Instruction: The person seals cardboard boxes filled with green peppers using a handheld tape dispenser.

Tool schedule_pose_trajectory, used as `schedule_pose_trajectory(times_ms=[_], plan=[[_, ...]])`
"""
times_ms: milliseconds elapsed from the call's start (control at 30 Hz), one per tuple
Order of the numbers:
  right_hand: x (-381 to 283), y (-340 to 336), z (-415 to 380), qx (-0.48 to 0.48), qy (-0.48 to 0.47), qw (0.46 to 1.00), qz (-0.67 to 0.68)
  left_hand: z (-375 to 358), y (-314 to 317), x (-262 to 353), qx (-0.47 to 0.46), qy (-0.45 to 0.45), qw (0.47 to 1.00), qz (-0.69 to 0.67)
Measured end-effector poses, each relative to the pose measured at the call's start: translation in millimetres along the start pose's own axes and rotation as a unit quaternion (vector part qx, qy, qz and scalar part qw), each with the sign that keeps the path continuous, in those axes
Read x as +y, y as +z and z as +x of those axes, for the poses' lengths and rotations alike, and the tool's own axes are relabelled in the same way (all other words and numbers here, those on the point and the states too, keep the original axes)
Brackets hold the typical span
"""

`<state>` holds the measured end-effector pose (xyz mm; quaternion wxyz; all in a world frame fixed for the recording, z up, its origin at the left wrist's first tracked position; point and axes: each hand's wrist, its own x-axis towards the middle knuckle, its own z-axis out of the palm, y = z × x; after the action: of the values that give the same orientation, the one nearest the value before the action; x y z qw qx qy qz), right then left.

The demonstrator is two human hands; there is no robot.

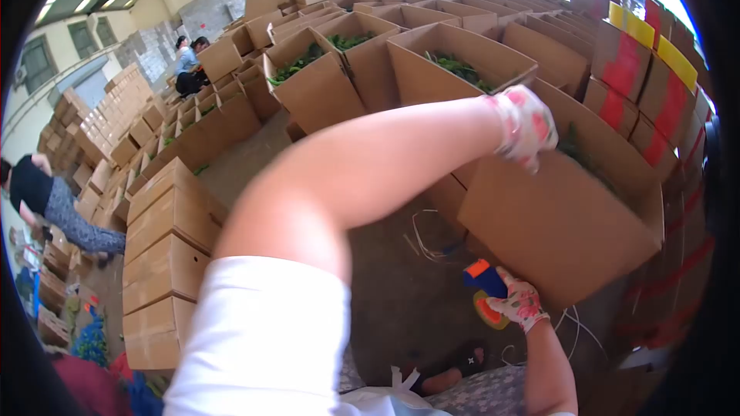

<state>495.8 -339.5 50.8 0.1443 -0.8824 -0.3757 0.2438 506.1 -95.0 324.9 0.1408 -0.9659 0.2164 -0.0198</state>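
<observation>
Brown cardboard makes up the near box (559, 223), a flat-sided, open-topped carton that appears tilted, with green leaves (578, 154) partly visible inside. At its upper edge is the left hand (528, 129), in a white glove with a red floral print, fingers bent downward; blur leaves me unable to tell whether they grip the cardboard. Lower down, beside the same box, the right hand (523, 306), gloved alike, is closed around a tape dispenser (487, 281) with a smooth blue body, an orange-red top and a round yellow-and-orange part. Thin white strands (425, 235) curl over the dark floor (385, 285). Stacked cartons (617, 81) at the right carry glossy red bands and yellow strips; any lettering there is too blurred to read. Plain closed boxes (166, 262) with tan faces line the left.
</observation>
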Motion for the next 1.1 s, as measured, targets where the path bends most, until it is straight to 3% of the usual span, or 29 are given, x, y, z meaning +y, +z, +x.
schedule_pose_trajectory(times_ms=[33, 67, 100, 167, 200, 233, 267, 300, 367, 433, 500, 533, 600, 733, 767, 833, 900, 933, 967, 1033, 1067, 1100], plan=[[2.2, 2.1, -3.0, 0.0, 0.012, 1.0, 0.003, -29.2, 3.2, 21.6, 0.02, 0.05, 0.998, 0.013], [6.5, 7.8, -8.0, 0.035, -0.036, 0.999, 0.006, -62.5, 25.4, 48.9, 0.141, 0.135, 0.975, 0.103], [11.7, 12.2, -14.6, 0.075, -0.078, 0.994, 0.007, -95.2, 25.2, 82.6, 0.09, 0.15, 0.984, 0.012], [20.6, 38.2, -47.8, 0.076, -0.035, 0.996, -0.006, -153.7, 48.3, 135.0, 0.045, 0.123, 0.984, -0.117], [-23.6, 60.5, -52.4, 0.065, -0.029, 0.997, -0.02, -180.9, 59.4, 155.7, 0.088, 0.082, 0.983, -0.139], [-81.4, 86.5, -50.0, 0.054, -0.024, 0.998, -0.035, -208.4, 70.2, 165.8, 0.059, 0.088, 0.962, -0.251], [-135.6, 114.4, -46.2, 0.036, -0.021, 0.998, -0.048, -227.7, 56.2, 173.3, 0.087, 0.06, 0.966, -0.236], [-171.4, 135.5, -51.7, 0.008, -0.019, 0.998, -0.059, -236.8, 41.9, 176.1, 0.028, 0.091, 0.981, -0.168], [-197.8, 138.2, -29.4, -0.071, -0.028, 0.994, -0.081, -256.8, 71.9, 188.4, 0.067, 0.07, 0.981, -0.165], [-151.1, 137.3, -54.8, -0.155, -0.05, 0.981, -0.106, -286.0, 138.1, 195.8, 0.033, 0.062, 0.979, -0.193], [-107.6, 134.1, -69.3, -0.219, -0.091, 0.963, -0.13, -317.7, 185.2, 212.3, -0.045, 0.012, 0.991, -0.125], [-117.7, 137.4, -78.5, -0.25, -0.113, 0.952, -0.138, -322.5, 189.8, 217.1, 0.001, -0.024, 0.987, -0.157], [-121.5, 149.2, -95.9, -0.201, -0.165, 0.954, -0.15, -326.0, 216.2, 223.8, 0.036, -0.052, 0.978, -0.199], [-101.8, 164.7, -105.1, -0.19, -0.261, 0.937, -0.131, -309.5, 235.6, 251.9, -0.118, 0.005, 0.973, -0.198], [-95.3, 163.0, -105.4, -0.194, -0.261, 0.936, -0.135, -318.7, 244.2, 258.5, -0.1, 0.011, 0.97, -0.222], [-125.3, 117.3, -124.7, -0.261, -0.217, 0.933, -0.117, -335.1, 239.0, 256.1, -0.082, -0.022, 0.951, -0.297], [-136.8, 62.9, -146.7, -0.236, -0.179, 0.954, -0.043, -340.7, 207.4, 228.0, -0.205, -0.155, 0.92, -0.297], [-142.9, 27.1, -154.5, -0.195, -0.192, 0.962, 0.001, -360.1, 220.0, 222.7, -0.055, -0.279, 0.924, -0.258], [-137.9, -0.5, -154.8, -0.149, -0.203, 0.967, 0.047, -382.8, 233.8, 215.3, 0.095, -0.39, 0.893, -0.205], [-85.8, -35.8, -143.4, -0.04, -0.199, 0.966, 0.16, -394.2, 244.5, 210.7, -0.055, -0.544, 0.777, -0.31], [-80.5, -39.1, -133.4, 0.038, -0.146, 0.955, 0.254, -384.4, 239.7, 204.6, -0.189, -0.542, 0.738, -0.355], [-73.6, -39.2, -121.9, 0.117, -0.091, 0.927, 0.345, -378.1, 254.8, 212.1, -0.222, -0.53, 0.745, -0.339]])
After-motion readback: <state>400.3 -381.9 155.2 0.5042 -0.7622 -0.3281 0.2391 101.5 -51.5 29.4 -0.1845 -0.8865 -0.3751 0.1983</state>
